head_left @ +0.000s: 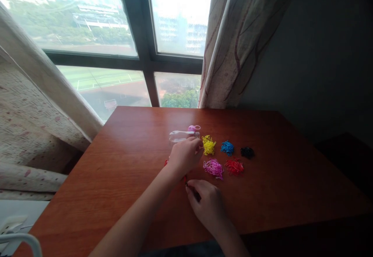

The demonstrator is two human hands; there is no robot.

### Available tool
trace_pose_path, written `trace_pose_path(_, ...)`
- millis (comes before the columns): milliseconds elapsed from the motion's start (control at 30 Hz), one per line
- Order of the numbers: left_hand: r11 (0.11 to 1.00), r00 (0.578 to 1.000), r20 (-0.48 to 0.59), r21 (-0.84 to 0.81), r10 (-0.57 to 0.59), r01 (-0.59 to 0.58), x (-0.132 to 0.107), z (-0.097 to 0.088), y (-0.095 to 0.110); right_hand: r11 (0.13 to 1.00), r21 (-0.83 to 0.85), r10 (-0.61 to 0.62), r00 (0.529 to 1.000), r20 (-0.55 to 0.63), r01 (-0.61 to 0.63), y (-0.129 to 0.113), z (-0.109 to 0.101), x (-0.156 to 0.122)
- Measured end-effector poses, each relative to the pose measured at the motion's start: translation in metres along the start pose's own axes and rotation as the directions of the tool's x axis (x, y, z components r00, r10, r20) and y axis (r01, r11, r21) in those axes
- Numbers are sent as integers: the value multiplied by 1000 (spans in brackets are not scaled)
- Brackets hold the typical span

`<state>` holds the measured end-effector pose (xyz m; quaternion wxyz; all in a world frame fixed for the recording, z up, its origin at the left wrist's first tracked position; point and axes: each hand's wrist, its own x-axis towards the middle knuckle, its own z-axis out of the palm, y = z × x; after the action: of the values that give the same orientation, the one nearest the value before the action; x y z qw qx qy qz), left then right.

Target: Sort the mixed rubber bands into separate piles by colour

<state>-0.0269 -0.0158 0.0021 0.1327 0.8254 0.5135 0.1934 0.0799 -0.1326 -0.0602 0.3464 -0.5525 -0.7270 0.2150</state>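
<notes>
My left hand (185, 155) reaches across to the left edge of a pile of yellow rubber bands (209, 146). Its fingers are pinched together there, and whatever is between them is too small to make out. Closer to me, my right hand (208, 200) pinches the end of a small dark and red strand of rubber bands (185, 180) above the wood. Part of that strand is hidden behind my left forearm. Pink rubber bands (213, 167) and red rubber bands (234, 166) lie in loose piles to the right, with blue rubber bands (227, 148) and black rubber bands (247, 152) behind.
Beyond my left hand, a clear plastic bottle (178, 136) lies on its side with a pink looped lid (192, 128) behind it. A bit of red (166, 162) shows left of my wrist. The wooden table (116, 164) meets a window and curtains (221, 55).
</notes>
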Motion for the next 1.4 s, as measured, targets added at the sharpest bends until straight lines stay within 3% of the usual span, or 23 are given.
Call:
trace_pose_path(233, 999, 998, 57, 47, -5, 2, 38, 21, 8, 1000, 25, -7, 1000, -3, 7, 2, 1, -1)
trace_pose_path(567, 999, 998, 52, 46, -31, 28, 42, 30, 8, 1000, 12, -22, 1000, -8, 23, 0, 0, -1)
trace_pose_path(733, 999, 1000, 4, -46, -15, 15, 22, 13, 0, 1000, 22, -22, 1000, -16, 22, 0, 0, 0)
trace_pose_path(967, 982, 999, -44, -187, -27, 18, -32, -9, -22, 991, 127, 56, 998, -40, -51, 0, -5, 0)
trace_pose_path(1200, 942, 975, -182, -330, -128, 62, -85, 0, -44, 950, 283, 149, 988, -40, -132, -1, -9, 3)
trace_pose_path(1400, 955, 977, -171, -287, -126, 73, -109, 5, -49, 900, 386, 242, 969, -56, -203, 2, -19, 4)
